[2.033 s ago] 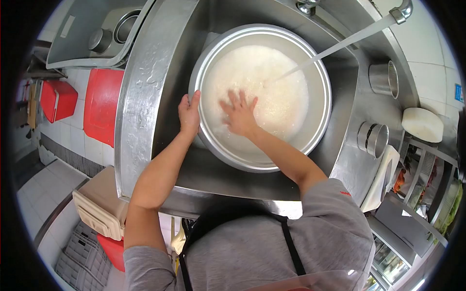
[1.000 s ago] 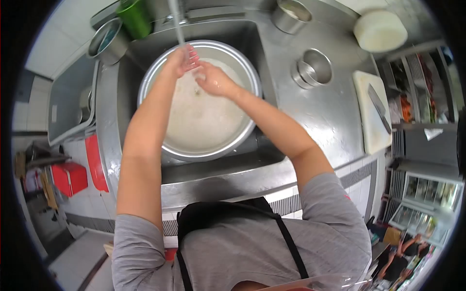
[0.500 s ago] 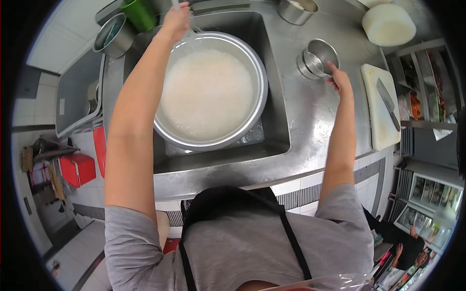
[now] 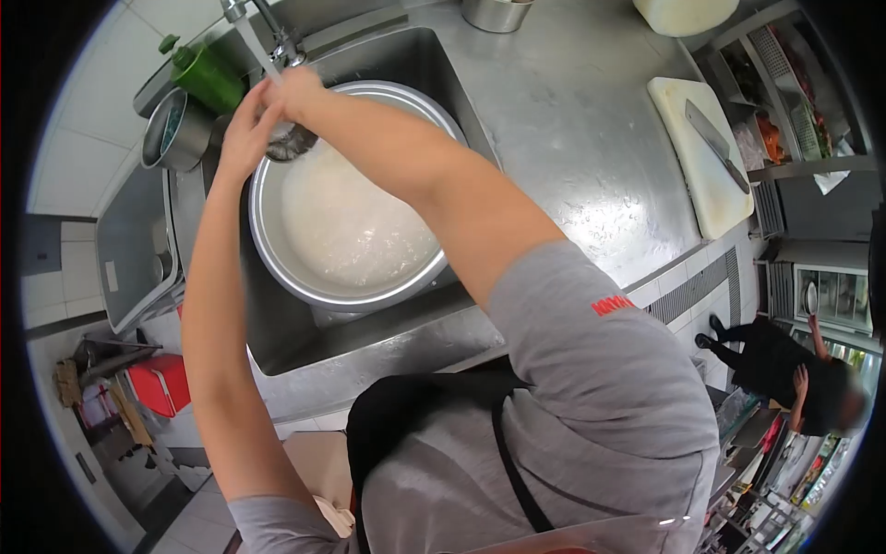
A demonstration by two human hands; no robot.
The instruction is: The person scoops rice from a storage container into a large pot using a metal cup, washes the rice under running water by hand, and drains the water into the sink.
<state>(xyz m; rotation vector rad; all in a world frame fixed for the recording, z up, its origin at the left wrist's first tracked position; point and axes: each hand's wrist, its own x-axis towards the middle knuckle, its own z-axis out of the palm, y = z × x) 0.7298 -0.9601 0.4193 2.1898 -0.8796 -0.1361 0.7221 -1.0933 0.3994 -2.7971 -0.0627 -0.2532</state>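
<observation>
— Where are you seeing the hands?

— I'm viewing them at the far left of the wide, silver metal basin (image 4: 355, 302). It is sitting inside the rectangular steel sink (image 4: 277, 343), whose walls are probably there to catch splashes.

— And the fingers?

— My left hand (image 4: 242, 134) is reaching up with its thumb parted from partly spread fingers. My right hand (image 4: 300, 90) is bending over beside it, its fingers mostly hidden. A shiny, rounded metal vessel (image 4: 293, 146) is showing just beneath them, but I can't tell whether either hand is gripping it.

— Why so high over the rim?

— The clear water stream (image 4: 256, 46) is falling there, so I'm judging that the hands are meeting it above the basin's cloudy white contents (image 4: 351, 222).

— What's on the right?

— A black-handled knife (image 4: 709, 138) is lying flat on the white rectangular board (image 4: 678, 120), apparently within its edges for steadiness, well apart from the water.
</observation>
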